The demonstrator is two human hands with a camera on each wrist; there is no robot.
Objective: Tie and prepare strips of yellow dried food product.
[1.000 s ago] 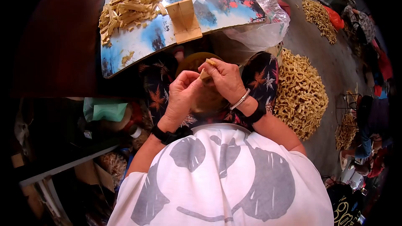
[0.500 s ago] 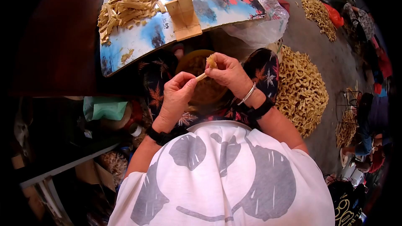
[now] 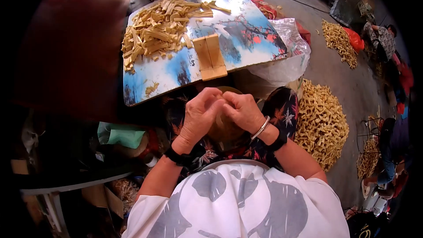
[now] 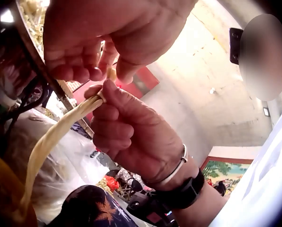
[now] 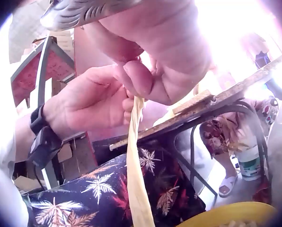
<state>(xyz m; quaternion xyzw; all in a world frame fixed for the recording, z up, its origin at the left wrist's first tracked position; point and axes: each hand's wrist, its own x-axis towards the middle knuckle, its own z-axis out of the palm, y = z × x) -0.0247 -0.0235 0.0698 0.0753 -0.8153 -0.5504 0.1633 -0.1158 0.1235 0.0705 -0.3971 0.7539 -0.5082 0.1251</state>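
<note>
from my end, nearest 1st: a pale strip (image 5: 135,161) is being worked at its upper end, fingertip to fingertip, & i judge it's mid-twist or mid-knot; can't tell which, as the fingers cover that bit. next move, imo, calls for a firm pinch on the right and a small, careful pull or tuck on the left, w/o snagging the long tail or splitting the strip. the right hand (image 3: 246,112) has thumb + index pinched on the strip, other fingers folded in, wrist angled in toward the body's midline. the left hand (image 3: 198,117) comes in from the other side, fingers bent, thumb tip at a short pale end; looks like it's pinching that too, tho the contact is partly hidden. both hands meet above the lap, tips v. close, w/ the tail hanging free below. strip's loc: between the hands, lower part near the yellow bowl (image 5: 235,208). a bit further out, an upright wooden stand (image 3: 210,57) is at the near edge of the painted table (image 3: 176,68), w/ a heap of loose strips (image 3: 154,31) beyond, toward the left. on the floor to the right, a big pile of small twisted pieces (image 3: 324,123).
</note>
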